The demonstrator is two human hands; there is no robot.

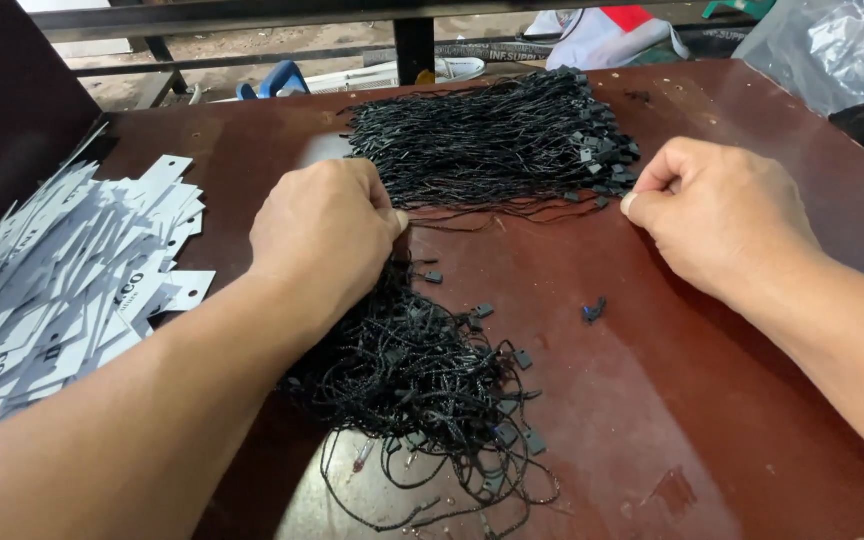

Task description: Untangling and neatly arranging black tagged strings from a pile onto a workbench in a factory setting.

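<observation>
While both hands work at the dark red-brown tabletop (pixel 712 400), the step in hand looks like pulling single strings off the neat bundle of black tag strings (pixel 492 140), which lies at the far middle of the table. The left hand (pixel 324 235) is curled into a loose fist at the bundle's near-left edge, fingertips pinched on what seems to be a strand or two; exactly how many I cannot tell. The right hand (pixel 717 215) sits at the bundle's near-right corner, fingers folded in, thumb and forefinger narrowed right beside the small square plastic ends, though whether it grips one is hidden.

Nearer than the bundle, under the left wrist, sprawls a looser, tangled heap of strings (pixel 422 390), its square clasps scattered about. One stray black clasp (pixel 593 311) lies alone, well right of that heap.

My read: the next move calls for a clean, fine pinch so only one string comes free.

Left of the bundle, a fanned pile of white rectangular paper tags (pixel 62 290) with punched holes and dark print. Beyond the bundle, off the table's far-right corner, a crumpled clear plastic bag (pixel 832 45).
</observation>
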